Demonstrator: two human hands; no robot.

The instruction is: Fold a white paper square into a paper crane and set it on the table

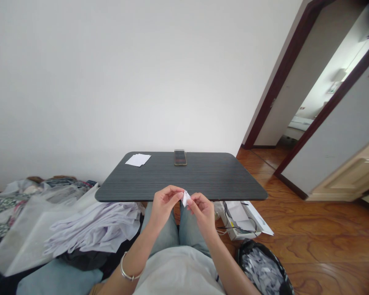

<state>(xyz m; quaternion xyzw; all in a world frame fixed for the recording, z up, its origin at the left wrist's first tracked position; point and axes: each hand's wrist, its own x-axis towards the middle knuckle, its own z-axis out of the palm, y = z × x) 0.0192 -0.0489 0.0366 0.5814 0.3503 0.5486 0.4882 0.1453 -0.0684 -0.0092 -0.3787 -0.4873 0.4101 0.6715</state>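
Note:
A small piece of folded white paper is held between my two hands, just over the near edge of the dark table. My left hand pinches its upper left side between thumb and index finger. On its right side, my right hand grips the paper with thumb and fingertips. The paper comes to a point at the top; its exact folds are too small to make out. A few white paper sheets lie at the table's far left, and a phone rests at the back middle.
Folded white cloth and plastic bags are piled at the left. Right of my legs, a white box with cables sits on the wooden floor. A black-lined bin holds paper scraps. A doorway stands at the right.

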